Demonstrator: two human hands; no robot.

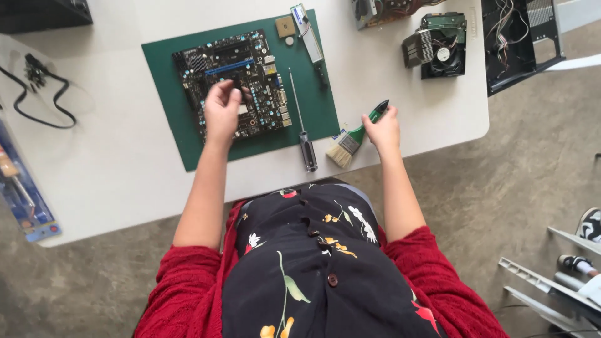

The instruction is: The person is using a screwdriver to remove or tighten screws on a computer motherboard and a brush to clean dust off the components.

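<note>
On the white table (pixel 125 181), a green cutting mat (pixel 169 81) carries a dark motherboard (pixel 213 62) studded with small silvery and blue parts. The left hand (pixel 222 112) rests on the board's near middle, its grip curled loosely around something small and dark at the fingertips; what that piece is cannot be told. The right hand (pixel 383 128) sits just off the mat's right edge, its grip closed around the green and black handle of a flat paintbrush (pixel 354 139), whose pale bristles splay toward the table edge.

A fair judgement is that the board is being handled or cleaned. Doing it well would mean light, dry strokes with the soft bristles, keeping the board flat on the mat and steadying it by its edges or bare patches, not by the fragile pins and sockets.

A long screwdriver (pixel 300 125) with a thin steel shaft and dark handle lies between the hands. A small square processor chip (pixel 285 26) and a slim memory stick (pixel 308 36) lie at the mat's far corner. A finned metal cooler with fan (pixel 435 50) stands well apart to the right, and a black cable (pixel 44 94) loops at the left.
</note>
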